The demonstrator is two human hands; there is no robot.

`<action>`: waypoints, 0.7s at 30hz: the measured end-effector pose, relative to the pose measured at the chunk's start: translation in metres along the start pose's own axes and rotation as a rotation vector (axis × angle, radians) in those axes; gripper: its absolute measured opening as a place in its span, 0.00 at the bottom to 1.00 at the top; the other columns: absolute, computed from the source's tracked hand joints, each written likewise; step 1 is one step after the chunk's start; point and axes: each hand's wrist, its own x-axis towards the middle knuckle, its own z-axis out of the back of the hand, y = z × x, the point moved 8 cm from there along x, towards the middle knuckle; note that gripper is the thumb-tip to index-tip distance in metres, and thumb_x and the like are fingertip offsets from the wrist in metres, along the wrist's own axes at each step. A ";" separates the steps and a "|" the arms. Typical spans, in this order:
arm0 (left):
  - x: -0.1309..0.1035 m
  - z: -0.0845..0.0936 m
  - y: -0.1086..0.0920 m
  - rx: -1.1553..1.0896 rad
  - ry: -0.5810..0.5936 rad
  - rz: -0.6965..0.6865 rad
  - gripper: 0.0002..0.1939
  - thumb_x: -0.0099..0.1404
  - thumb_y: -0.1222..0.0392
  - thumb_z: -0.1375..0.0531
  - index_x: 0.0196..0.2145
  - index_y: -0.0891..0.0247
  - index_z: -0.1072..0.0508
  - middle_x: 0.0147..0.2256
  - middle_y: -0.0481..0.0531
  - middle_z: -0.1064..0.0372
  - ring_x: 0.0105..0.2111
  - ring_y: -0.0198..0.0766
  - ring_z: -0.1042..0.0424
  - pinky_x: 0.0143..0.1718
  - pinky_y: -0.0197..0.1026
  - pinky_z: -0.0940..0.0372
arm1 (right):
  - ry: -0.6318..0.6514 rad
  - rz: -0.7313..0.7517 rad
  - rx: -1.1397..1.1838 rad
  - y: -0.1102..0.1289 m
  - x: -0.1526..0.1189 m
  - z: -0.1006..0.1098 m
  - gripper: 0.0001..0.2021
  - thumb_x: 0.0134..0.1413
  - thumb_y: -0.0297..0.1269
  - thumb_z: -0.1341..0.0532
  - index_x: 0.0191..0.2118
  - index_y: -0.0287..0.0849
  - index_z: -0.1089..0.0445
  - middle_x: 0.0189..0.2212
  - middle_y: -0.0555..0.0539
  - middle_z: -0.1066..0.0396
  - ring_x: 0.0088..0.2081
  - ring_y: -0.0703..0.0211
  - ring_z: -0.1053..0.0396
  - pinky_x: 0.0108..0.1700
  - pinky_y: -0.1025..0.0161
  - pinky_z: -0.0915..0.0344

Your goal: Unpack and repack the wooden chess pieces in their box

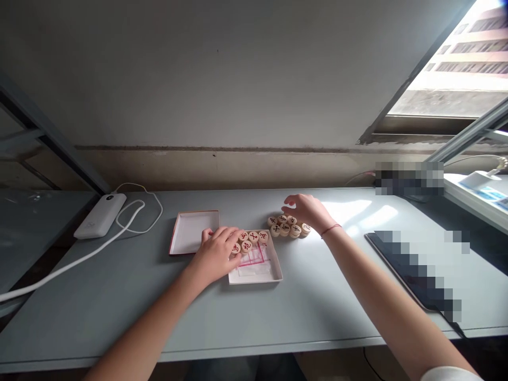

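Note:
A shallow white box [260, 274] holds several round wooden Chinese chess pieces [253, 236] with red characters, set in rows along its far side; a pink-lined paper [254, 256] shows on its bottom. My left hand [218, 250] reaches over the box's left edge, fingers and thumb bent round the pieces at that end and partly hiding them. Right of the box, more pieces with dark characters [284, 227] stand close together, some stacked. Just above their far right side hovers my right hand [306, 209], its fingers loosely bent and apart, with nothing visible in them.
The box lid [195, 233], white inside with a red rim, lies left of the box. A white power bank [100, 216] with a white cable [71, 264] sits at the far left. On the right lies a dark flat device [408, 270], partly blurred. A wall stands behind the desk [190, 317].

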 end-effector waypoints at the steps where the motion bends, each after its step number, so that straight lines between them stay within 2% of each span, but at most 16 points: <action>1: 0.000 0.000 0.000 0.001 0.003 0.005 0.21 0.63 0.60 0.45 0.54 0.58 0.35 0.54 0.56 0.33 0.52 0.46 0.35 0.48 0.50 0.46 | 0.061 -0.015 -0.023 -0.002 0.004 -0.004 0.15 0.52 0.41 0.41 0.43 0.43 0.25 0.41 0.43 0.25 0.35 0.54 0.29 0.32 0.64 0.39; 5: -0.001 0.000 0.000 0.010 0.011 0.021 0.21 0.64 0.60 0.45 0.55 0.58 0.35 0.55 0.56 0.33 0.53 0.46 0.35 0.49 0.51 0.45 | 0.164 -0.001 -0.064 0.001 0.010 -0.015 0.13 0.48 0.39 0.39 0.39 0.42 0.23 0.37 0.41 0.25 0.35 0.52 0.28 0.31 0.64 0.39; 9: -0.002 0.000 0.001 0.027 0.010 0.015 0.22 0.64 0.57 0.43 0.56 0.58 0.35 0.55 0.56 0.33 0.53 0.48 0.37 0.49 0.52 0.43 | 0.142 0.012 -0.059 0.002 0.016 -0.015 0.12 0.46 0.36 0.37 0.38 0.41 0.23 0.36 0.40 0.24 0.36 0.51 0.28 0.31 0.63 0.38; 12: -0.002 0.005 0.000 0.048 -0.054 -0.004 0.25 0.63 0.51 0.41 0.57 0.58 0.35 0.57 0.57 0.36 0.55 0.52 0.40 0.49 0.54 0.41 | 0.104 0.031 0.004 0.001 0.015 -0.006 0.13 0.46 0.36 0.37 0.40 0.40 0.24 0.39 0.41 0.24 0.37 0.53 0.27 0.32 0.65 0.36; 14: 0.000 0.014 -0.003 0.039 -0.141 -0.022 0.25 0.64 0.49 0.42 0.57 0.56 0.35 0.57 0.57 0.37 0.55 0.53 0.40 0.50 0.54 0.41 | 0.056 0.066 0.226 0.006 0.005 0.002 0.14 0.48 0.38 0.38 0.42 0.40 0.25 0.39 0.43 0.24 0.33 0.57 0.27 0.31 0.66 0.35; 17: 0.007 0.028 -0.012 -0.059 -0.258 -0.077 0.22 0.67 0.51 0.44 0.58 0.56 0.37 0.53 0.57 0.34 0.51 0.48 0.35 0.51 0.52 0.38 | 0.038 0.141 0.672 0.025 -0.022 0.007 0.16 0.49 0.43 0.38 0.42 0.40 0.27 0.37 0.43 0.24 0.29 0.59 0.27 0.25 0.66 0.35; 21: 0.019 0.034 -0.031 -0.259 -0.305 -0.171 0.20 0.69 0.55 0.46 0.57 0.57 0.37 0.50 0.56 0.33 0.48 0.42 0.31 0.49 0.46 0.33 | 0.229 0.289 1.013 0.063 -0.061 -0.010 0.19 0.49 0.48 0.37 0.42 0.40 0.28 0.36 0.44 0.25 0.31 0.58 0.28 0.22 0.67 0.36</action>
